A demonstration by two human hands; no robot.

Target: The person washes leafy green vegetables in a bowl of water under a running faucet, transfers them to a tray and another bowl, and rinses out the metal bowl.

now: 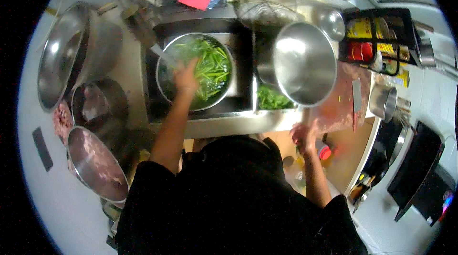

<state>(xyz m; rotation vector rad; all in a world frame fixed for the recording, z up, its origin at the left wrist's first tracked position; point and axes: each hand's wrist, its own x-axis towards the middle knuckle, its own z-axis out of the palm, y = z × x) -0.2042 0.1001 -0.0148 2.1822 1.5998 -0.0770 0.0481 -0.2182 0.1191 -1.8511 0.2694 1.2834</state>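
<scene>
My left hand reaches over the left side of a round metal basin, its fingers stretched out and apart. Cut green vegetable stems float in the basin's water, just right of my fingers. A faucet runs down to the basin rim beside my hand. The basin stands in the sink. My right hand hangs at the counter's front edge, by the near left corner of a reddish cutting board. Its fingers look loosely apart and slightly blurred, with nothing seen in them.
A large empty steel pot stands over the right sink, above leafy greens. A cleaver lies on the board. Behind are a wire strainer and a black rack of cans. Bowls of raw meat stand left.
</scene>
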